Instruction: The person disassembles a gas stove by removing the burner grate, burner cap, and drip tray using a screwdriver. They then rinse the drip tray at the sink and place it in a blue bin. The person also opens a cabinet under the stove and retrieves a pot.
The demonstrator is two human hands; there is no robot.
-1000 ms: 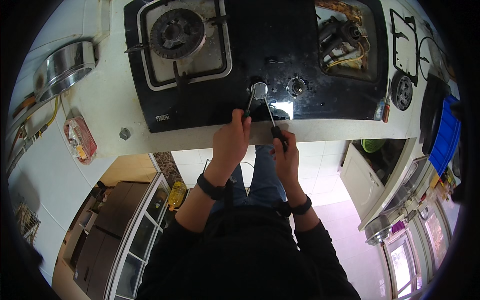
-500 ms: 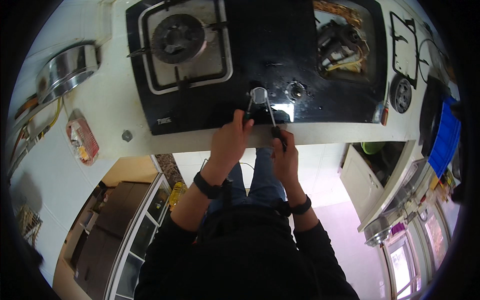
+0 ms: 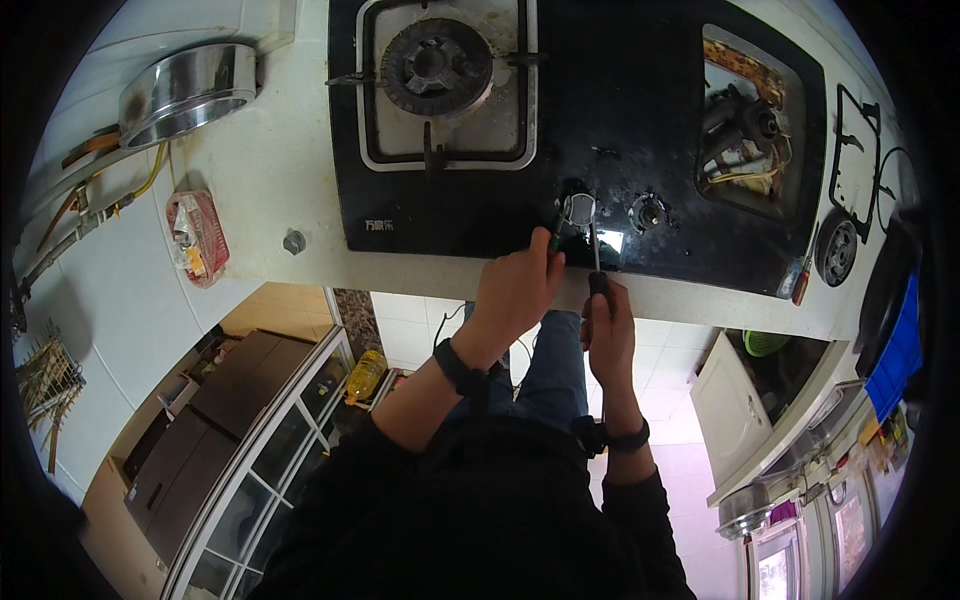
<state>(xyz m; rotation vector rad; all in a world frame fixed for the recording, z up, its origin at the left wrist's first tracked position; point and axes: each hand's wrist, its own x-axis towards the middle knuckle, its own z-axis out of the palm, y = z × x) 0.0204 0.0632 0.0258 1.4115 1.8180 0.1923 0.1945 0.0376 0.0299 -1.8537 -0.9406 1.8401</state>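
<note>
A silver-rimmed control knob sits near the front edge of the black glass gas hob. My left hand is closed round a slim tool with a dark green handle, probably a screwdriver, whose tip is at the knob's left side. From the right, a black-handled screwdriver reaches up with its metal shaft against the knob's right edge; my right hand grips its handle. Whether either tip is under the knob's rim is too small to tell. Right of the knob is a bare knob stem with dirt round it.
A burner with its grate stands at left; an uncovered burner well at right shows its inner parts. A loose knob, red packet and steel pot lie left. Another screwdriver, burner cap and removed grate lie right.
The whole view has shifted, so the hob and hands appear further right and slightly lower. Both tools stay at the knob, and the right screwdriver's shaft looks more upright.
</note>
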